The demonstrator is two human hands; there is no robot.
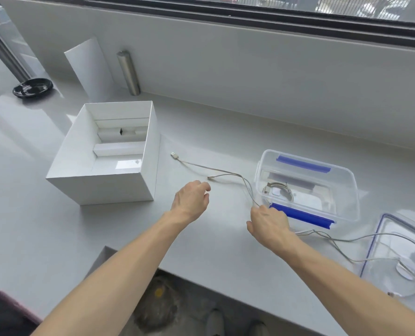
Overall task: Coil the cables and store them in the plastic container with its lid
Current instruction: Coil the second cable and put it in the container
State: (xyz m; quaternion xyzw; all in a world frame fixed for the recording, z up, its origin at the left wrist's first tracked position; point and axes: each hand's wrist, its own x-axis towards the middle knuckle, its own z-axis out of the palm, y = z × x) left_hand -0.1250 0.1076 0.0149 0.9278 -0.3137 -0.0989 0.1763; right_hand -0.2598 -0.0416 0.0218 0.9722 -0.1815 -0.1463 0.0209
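A thin white USB cable (pixel 201 166) lies uncoiled on the grey counter, its two plug ends to the left of the clear plastic container (pixel 347 187). My right hand (pixel 268 223) pinches this cable at the container's near left corner. My left hand (pixel 192 198) hovers with fingers apart just short of the cable's small plug, holding nothing. The container has blue clips, and a coiled cable (pixel 278 191) lies inside it. Its clear lid (pixel 386 241) with a blue rim rests at the far right. Another white cable (pixel 352 237) trails loosely over it.
An open white cardboard box (pixel 99 183) stands to the left, with a white card (pixel 90 66) and a metal cylinder (pixel 129 72) behind it against the wall. A black dish (pixel 33 87) sits at the far left. The counter's front edge runs just below my forearms.
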